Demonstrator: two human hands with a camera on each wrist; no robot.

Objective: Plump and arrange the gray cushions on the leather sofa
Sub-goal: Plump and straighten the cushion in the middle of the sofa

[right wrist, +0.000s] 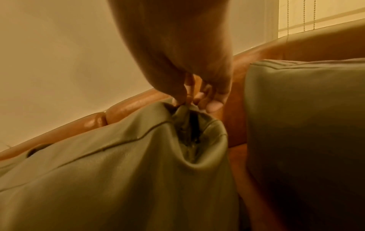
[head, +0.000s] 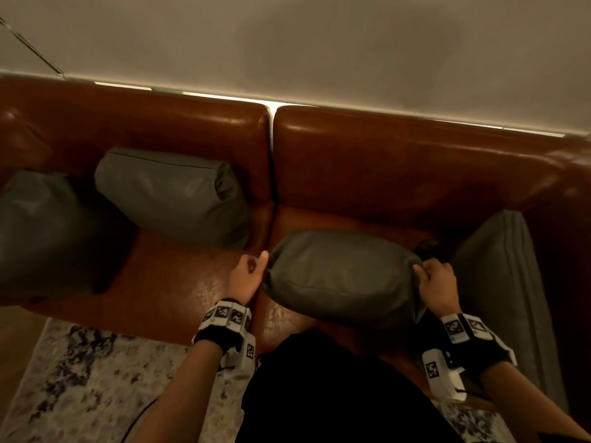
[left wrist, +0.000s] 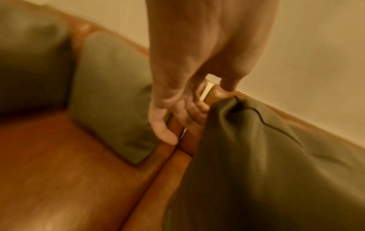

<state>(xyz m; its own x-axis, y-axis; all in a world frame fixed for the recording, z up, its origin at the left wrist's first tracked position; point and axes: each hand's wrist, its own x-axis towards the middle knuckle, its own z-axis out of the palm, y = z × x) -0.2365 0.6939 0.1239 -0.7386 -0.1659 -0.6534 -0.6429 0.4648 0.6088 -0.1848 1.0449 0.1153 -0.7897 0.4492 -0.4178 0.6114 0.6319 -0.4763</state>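
One gray cushion (head: 342, 276) hangs just above the seat of the brown leather sofa (head: 399, 174), right of the middle seam. My right hand (head: 431, 276) pinches its right corner; in the right wrist view the fingers (right wrist: 189, 100) bunch the cover of that cushion (right wrist: 118, 171). My left hand (head: 252, 266) is at the left corner, fingers loosely curled, gripping nothing. In the left wrist view the left hand (left wrist: 197, 109) has only its thumb touching the cushion (left wrist: 256, 156).
A second gray cushion (head: 169, 193) leans on the left backrest, a third (head: 38, 231) sits at the far left, and another (head: 502, 282) stands against the right armrest. A patterned rug (head: 80, 378) lies before the sofa. A wall is close behind it.
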